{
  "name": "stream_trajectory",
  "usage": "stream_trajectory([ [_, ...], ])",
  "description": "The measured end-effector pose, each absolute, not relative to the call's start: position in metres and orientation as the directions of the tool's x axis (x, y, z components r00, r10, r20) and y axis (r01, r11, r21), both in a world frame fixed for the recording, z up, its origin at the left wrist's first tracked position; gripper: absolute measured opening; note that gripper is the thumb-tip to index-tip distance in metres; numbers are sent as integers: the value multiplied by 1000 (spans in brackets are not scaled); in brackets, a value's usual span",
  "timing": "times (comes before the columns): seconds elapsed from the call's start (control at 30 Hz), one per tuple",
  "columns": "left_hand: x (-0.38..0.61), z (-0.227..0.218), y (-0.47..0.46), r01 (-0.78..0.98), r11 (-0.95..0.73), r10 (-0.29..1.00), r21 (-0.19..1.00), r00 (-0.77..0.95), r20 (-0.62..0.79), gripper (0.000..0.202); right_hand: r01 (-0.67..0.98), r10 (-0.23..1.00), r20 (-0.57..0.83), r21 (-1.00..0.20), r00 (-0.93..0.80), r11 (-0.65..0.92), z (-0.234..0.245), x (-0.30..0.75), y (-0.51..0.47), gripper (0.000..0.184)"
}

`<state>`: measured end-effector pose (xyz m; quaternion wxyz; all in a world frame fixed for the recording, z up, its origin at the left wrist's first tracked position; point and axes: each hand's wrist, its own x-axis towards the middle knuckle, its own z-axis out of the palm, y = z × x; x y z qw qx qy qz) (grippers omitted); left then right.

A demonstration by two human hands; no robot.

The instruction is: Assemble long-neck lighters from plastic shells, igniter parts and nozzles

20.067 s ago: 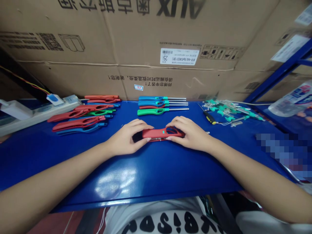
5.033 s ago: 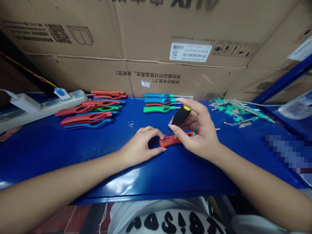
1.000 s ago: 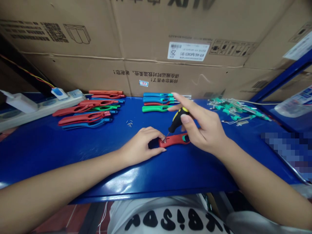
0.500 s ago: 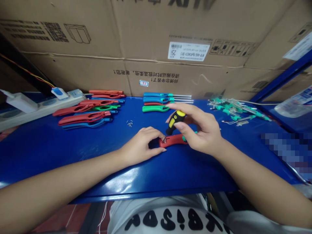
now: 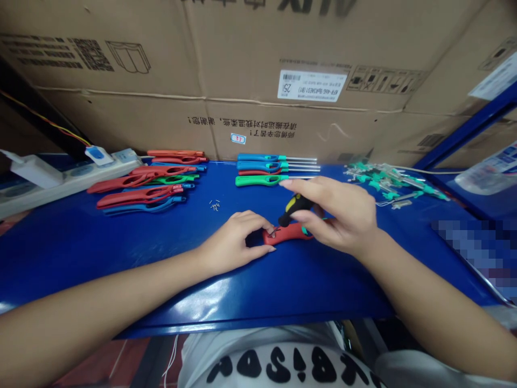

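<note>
A red lighter body (image 5: pixel 288 234) with a bit of teal lies on the blue table. My left hand (image 5: pixel 240 240) pinches its left end between thumb and fingers, holding it against the tabletop. My right hand (image 5: pixel 339 213) grips a short black-and-yellow screwdriver (image 5: pixel 294 209). The screwdriver leans to the right, its tip down at the left end of the red body, close to my left fingertips. My right hand hides the far end of the red body. Whether the tip sits in a screw I cannot tell.
Small screws (image 5: pixel 215 205) lie left of centre. Assembled lighters (image 5: pixel 258 180) with metal tubes line the back. Coloured lighter shells (image 5: pixel 141 196) are stacked at left beside a power strip (image 5: pixel 76 175). Teal lighter inserts (image 5: pixel 388 180) are heaped at right. A cardboard box (image 5: pixel 242 64) stands behind.
My right hand has shifted slightly right, and the screwdriver handle has tipped over to the right, lower than before. My left hand and the red body stay in place.
</note>
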<state>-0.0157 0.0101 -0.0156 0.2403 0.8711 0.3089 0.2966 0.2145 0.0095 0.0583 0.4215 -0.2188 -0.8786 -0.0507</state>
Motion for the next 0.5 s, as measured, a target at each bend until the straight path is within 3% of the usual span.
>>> stream_trajectory([
  [0.13, -16, -16, 10, 403, -690, 686, 602, 631, 364, 22, 373, 444, 705, -267, -554, 889, 58, 215, 9, 42],
  [0.23, -16, -15, 9, 403, -691, 684, 600, 632, 364, 22, 476, 378, 753, -98, -539, 874, 59, 215, 9, 32],
  [0.3, -15, -15, 9, 403, -690, 685, 601, 633, 362, 21, 499, 333, 748, -3, -574, 866, 60, 216, 8, 35],
  [0.43, -15, -16, 10, 410, -687, 691, 600, 624, 365, 22, 390, 414, 687, -202, -597, 898, 64, 215, 5, 45],
  [0.5, -15, -16, 10, 406, -691, 687, 598, 625, 369, 23, 404, 429, 706, -218, -563, 888, 65, 214, 5, 37],
])
